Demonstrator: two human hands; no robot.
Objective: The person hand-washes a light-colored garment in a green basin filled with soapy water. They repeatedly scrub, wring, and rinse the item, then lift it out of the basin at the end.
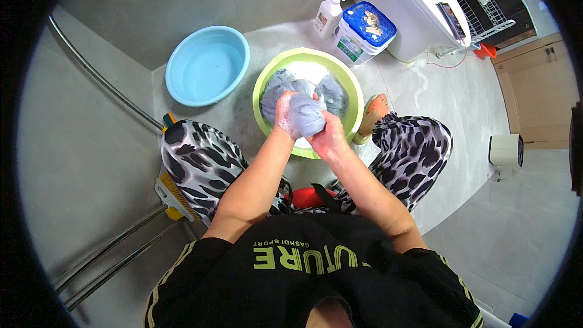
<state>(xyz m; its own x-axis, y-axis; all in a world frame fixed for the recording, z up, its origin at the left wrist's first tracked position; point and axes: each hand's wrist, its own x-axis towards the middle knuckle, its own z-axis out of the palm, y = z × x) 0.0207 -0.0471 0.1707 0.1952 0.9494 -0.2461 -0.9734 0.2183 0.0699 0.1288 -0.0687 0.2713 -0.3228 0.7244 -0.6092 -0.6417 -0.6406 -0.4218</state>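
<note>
A wet, bunched grey-blue cloth (306,115) is held between both my hands over the near half of a green plastic basin (354,82). My left hand (283,111) grips its left side, with suds around the wrist. At its lower right, my right hand (331,136) has the fingers and thumb closed on the bundle. More grey-blue fabric (332,95) lies in the basin, among white suds (307,71). The underside of the held cloth and some of my fingertips are hidden.
A blue basin (207,66) stands at the upper left. Beyond the green basin are a white pump bottle (328,16) and a blue-lidded bucket (366,29). My foot in a sandal (375,111) is close by its right side. A broom head (175,198) leans beside my left knee.
</note>
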